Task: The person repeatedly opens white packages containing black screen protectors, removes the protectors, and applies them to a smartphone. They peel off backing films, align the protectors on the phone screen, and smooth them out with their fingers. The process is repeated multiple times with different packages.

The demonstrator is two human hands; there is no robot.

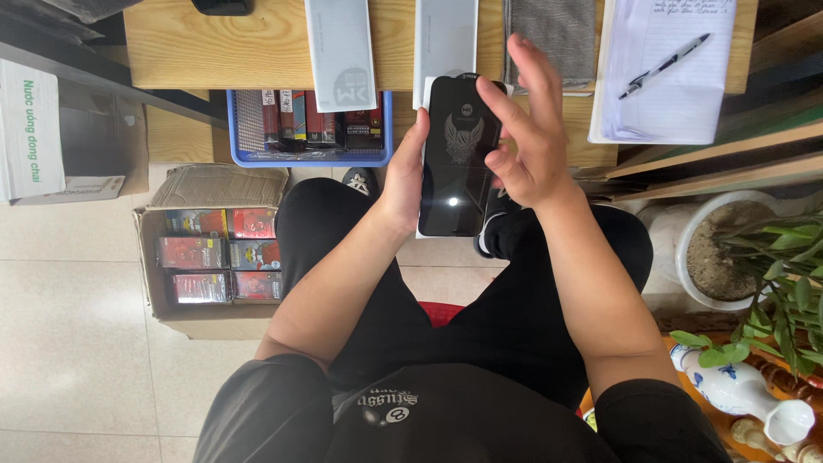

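Holding the black phone-shaped slab (pixel 454 154) clamped in my left hand (pixel 405 171), I judge I'm mid-peel, right hand (pixel 525 129) fingers spread, touching its edge; next needs a careful pinch.

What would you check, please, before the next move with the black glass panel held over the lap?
1. Left hand grips the black glass panel by its left edge: ok.
2. Right hand is at the panel's right edge, fingers spread: ok.
3. Panel surface free of dust: cannot tell; only a light glare shows.
4. White backing sheet sits behind the panel: ok.
5. Wooden table edge ahead has room between the grey sleeves: ok.
6. Blue basket below stays out of the hands' way: ok.
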